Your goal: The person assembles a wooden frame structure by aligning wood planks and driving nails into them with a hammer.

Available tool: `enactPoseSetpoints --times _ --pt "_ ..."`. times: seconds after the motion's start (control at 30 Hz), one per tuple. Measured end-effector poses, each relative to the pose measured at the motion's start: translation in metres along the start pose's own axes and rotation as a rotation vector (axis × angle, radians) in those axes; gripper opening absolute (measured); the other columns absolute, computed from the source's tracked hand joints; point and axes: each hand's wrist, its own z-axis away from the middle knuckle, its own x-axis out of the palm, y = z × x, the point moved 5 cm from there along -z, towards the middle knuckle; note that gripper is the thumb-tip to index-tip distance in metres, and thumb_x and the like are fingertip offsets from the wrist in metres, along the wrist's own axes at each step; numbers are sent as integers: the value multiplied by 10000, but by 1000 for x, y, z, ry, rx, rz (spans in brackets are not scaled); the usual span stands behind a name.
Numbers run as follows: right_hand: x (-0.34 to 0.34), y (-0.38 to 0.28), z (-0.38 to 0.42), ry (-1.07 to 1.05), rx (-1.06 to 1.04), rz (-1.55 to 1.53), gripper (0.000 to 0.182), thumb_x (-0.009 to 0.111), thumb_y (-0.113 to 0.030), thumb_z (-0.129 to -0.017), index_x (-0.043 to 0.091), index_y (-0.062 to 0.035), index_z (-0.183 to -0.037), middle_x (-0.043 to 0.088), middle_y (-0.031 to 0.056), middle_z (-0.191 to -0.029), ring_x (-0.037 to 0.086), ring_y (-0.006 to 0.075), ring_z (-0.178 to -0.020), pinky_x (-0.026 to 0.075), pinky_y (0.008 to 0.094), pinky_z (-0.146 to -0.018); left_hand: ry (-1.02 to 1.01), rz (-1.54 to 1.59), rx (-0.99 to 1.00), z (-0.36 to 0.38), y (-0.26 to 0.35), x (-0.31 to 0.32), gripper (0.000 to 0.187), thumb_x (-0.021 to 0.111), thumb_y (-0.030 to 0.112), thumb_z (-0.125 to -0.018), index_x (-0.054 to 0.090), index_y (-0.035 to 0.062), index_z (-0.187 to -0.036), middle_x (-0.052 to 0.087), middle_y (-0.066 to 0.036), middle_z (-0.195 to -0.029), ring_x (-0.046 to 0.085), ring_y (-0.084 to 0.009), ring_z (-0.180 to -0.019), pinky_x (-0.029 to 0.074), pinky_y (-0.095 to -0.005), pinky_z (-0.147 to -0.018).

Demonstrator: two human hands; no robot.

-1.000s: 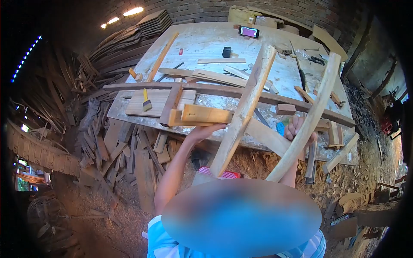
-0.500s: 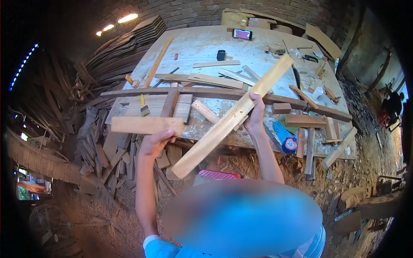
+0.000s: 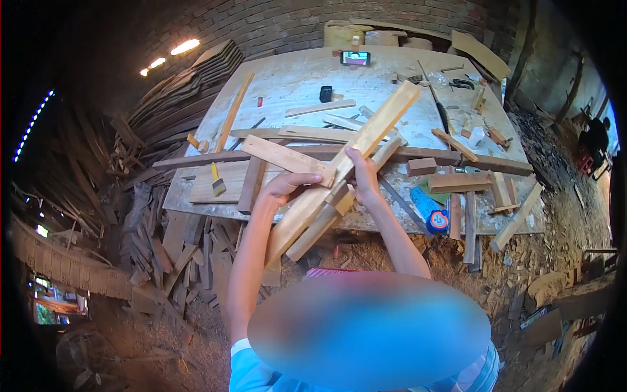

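Observation:
My left hand (image 3: 290, 187) grips a short flat wooden board (image 3: 281, 155), thumb pressed along its near end. That end overlaps the middle of a long pale wooden bar (image 3: 385, 117), which slants from lower left to upper right. My right hand (image 3: 362, 175) is closed around the long bar just beyond the overlap. A second, greyer wooden strip (image 3: 312, 234) runs alongside under the bar, partly hidden by it and by my right hand. Both hands are over the front edge of the worktable (image 3: 261, 60).
A long dark beam (image 3: 450, 157) crosses the table. On the left lies a paintbrush (image 3: 217, 183); on the right, a blue bottle (image 3: 436, 219) and several wood offcuts. A phone (image 3: 355, 59) stands at the back. Scrap wood (image 3: 166, 245) is heaped left of the table.
My left hand has brought the short board rightward onto the long bar, tilting it. The long bar has shifted slightly left, and the greyer strip beneath it shows more.

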Motion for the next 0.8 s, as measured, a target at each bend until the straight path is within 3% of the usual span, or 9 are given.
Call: enactPoseSetpoints --times 0.03,0.13,0.23,0.33,0.43,0.63,0.73,0.8 --pt "-2 -3 1 -15 12 25 378 617 -345 -766 571 4 -904 524 30 -722 490 113 -600 387 260 -520 -6 -80 19 4 5 3 477 743 127 -668 556 -8 -1085 596 -116 -1060 559 -204 -999 420 -319 -927" --pt "-2 -6 1 -86 60 104 378 613 -406 -780 556 -43 -870 455 -41 -597 368 56 -448 284 212 -407 -1 -152 -13 -1 9 -1 500 746 115 -659 543 -13 -1098 586 -125 -1079 559 -212 -1002 415 -316 -933" --pt "-5 -4 -2 -161 131 139 360 595 -435 -799 514 -84 -802 368 -77 -557 288 26 -415 229 196 -376 -82 -33 -45 -11 -1 -5 528 738 114 -664 521 -21 -1125 578 -129 -1093 556 -216 -1007 407 -315 -939" --pt "-7 -7 0 -207 182 190 381 575 -485 -805 472 -119 -814 372 -75 -600 258 13 -432 189 171 -372 -156 -33 -86 -13 -5 -6 535 728 112 -675 505 -27 -1141 578 -126 -1094 555 -215 -1009 405 -317 -939" --pt "-7 -9 -1 -219 182 215 398 577 -504 -798 462 -123 -810 344 -78 -602 243 14 -431 185 167 -369 -196 -110 -144 -11 -2 -3 525 721 106 -683 503 -29 -1141 576 -128 -1099 555 -215 -1009 406 -321 -938" --pt "-3 -3 -6 -233 203 186 407 588 -517 -784 460 -132 -817 335 -76 -604 235 14 -429 181 167 -368 -94 -74 -106 -8 -5 -12 499 700 88 -692 499 -28 -1134 588 -130 -1060 593 -219 -931 462 -330 -870" --pt "-1 4 -10 -289 285 133 416 599 -525 -769 461 -136 -819 361 -65 -612 260 18 -433 191 168 -371 32 -85 -22 9 -1 -23 498 707 66 -686 496 -12 -1130 584 -120 -1056 587 -219 -942 469 -337 -858" --pt "-1 4 -12 -278 200 119 438 601 -537 -755 478 -126 -848 431 -40 -642 346 32 -451 238 166 -381 119 -137 18 30 3 -31 493 710 44 -677 499 0 -1121 581 -108 -1053 581 -217 -955 467 -341 -855"
